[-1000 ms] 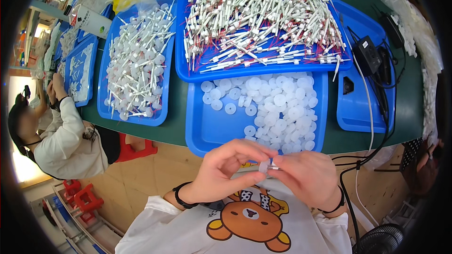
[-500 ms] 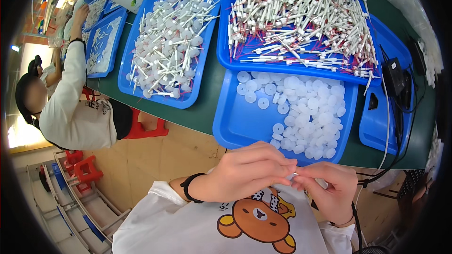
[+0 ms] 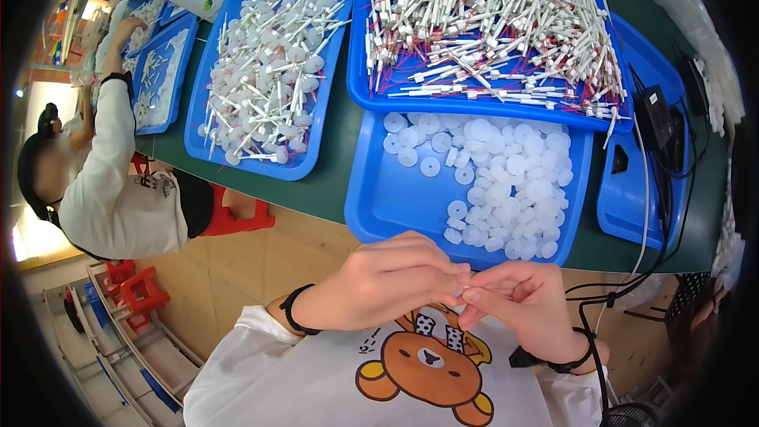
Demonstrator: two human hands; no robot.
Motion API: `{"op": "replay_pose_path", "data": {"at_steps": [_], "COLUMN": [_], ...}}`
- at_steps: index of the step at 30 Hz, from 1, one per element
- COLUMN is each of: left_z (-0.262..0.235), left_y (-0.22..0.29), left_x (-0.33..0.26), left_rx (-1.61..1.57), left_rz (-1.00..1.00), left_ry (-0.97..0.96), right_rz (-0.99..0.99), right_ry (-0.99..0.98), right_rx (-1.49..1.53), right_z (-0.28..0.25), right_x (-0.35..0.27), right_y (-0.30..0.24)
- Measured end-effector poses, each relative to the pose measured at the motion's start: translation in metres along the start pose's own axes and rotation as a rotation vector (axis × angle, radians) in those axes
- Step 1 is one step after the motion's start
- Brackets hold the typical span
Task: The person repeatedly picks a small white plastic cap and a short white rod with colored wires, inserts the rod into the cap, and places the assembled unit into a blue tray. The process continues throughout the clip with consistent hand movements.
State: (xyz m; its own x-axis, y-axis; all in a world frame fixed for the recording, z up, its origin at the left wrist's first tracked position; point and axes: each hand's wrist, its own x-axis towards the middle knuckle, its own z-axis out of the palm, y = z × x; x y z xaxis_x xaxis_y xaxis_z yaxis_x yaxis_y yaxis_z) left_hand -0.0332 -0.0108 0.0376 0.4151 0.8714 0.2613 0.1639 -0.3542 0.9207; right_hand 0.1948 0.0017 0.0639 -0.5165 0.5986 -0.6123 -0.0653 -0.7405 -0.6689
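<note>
Left hand (image 3: pixel 387 285) and right hand (image 3: pixel 522 304) brought together low in the frame, just above the bear print on the white shirt (image 3: pixel 419 364), fingertips of both pinched shut on one small white plastic part (image 3: pixel 465 291) at the point of meeting. Part mostly hidden by the fingers, so possibly a disc being pressed onto a stem; hard to tell. Looks like the fitting step of a small assembly, done close to the body. Next move likely calls for a firm, straight push with both thumbs, keeping the tiny piece from slipping out

Just above the hands, at centre, a shallow blue plastic tray (image 3: pixel 387 198) holding loose round white plastic discs (image 3: pixel 506 182), heaped toward its right side, left part bare. Upper right, overlapping that tray's far edge, a larger blue tray (image 3: pixel 360 87) piled with thin white tubes with red wire ends (image 3: pixel 490 24). Upper left of centre, a third blue tray (image 3: pixel 198 138) full of white discs on stems (image 3: pixel 273 79). All on a dark green table (image 3: pixel 332 158). Far left, another person in a white top (image 3: pixel 118 198) reaching into further blue trays
</note>
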Motion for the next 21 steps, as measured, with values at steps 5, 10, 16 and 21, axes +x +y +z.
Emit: {"op": "replay_pose_path", "data": {"at_steps": [5,10,16,21], "left_z": [-0.008,-0.015,-0.002,0.003], "left_y": [-0.004,-0.001,-0.016,-0.022], "left_x": [-0.002,-0.007,-0.008,-0.012], "left_rx": [-0.142,-0.142,-0.324,-0.453], "left_rz": [-0.055,-0.163,-0.183,-0.189], "left_ry": [0.049,0.121,0.190,0.191], "right_rz": [-0.276,-0.490,-0.420,-0.296], "right_ry": [-0.029,0.122,0.023,0.007], "right_rx": [-0.123,-0.525,-0.237,0.085], "right_z": [0.009,0.004,0.009,0.016], "right_x": [0.000,-0.003,0.012,0.007], "right_y": [0.002,-0.004,0.009,0.000]}}
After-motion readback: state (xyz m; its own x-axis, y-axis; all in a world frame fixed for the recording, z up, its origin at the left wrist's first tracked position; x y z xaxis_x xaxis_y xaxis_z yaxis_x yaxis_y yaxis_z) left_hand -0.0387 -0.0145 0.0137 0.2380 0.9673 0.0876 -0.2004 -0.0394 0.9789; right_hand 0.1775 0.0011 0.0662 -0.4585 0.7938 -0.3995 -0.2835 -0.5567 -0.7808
